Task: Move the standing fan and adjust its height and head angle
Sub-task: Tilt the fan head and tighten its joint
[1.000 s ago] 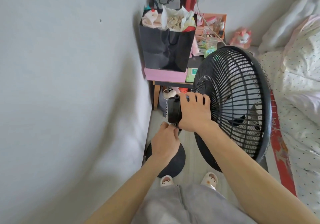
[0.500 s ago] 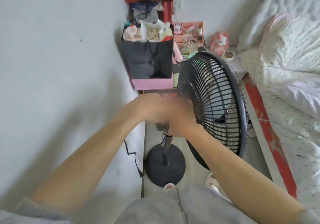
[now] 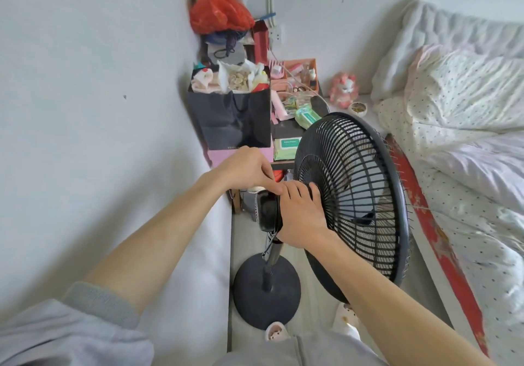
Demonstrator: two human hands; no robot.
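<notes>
We are probably adjusting head angle: right hand point(image 3: 300, 218) gripping the fan's black plastic motor housing point(image 3: 266, 214), left hand point(image 3: 246, 171) pinching its top; next, steady tilting.

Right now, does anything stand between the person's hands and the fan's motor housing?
No, nothing visible does. The right hand grips the motor housing just behind the grille, and the left hand touches the housing's top with its fingertips. Whether they pinch something there is hidden.
</notes>
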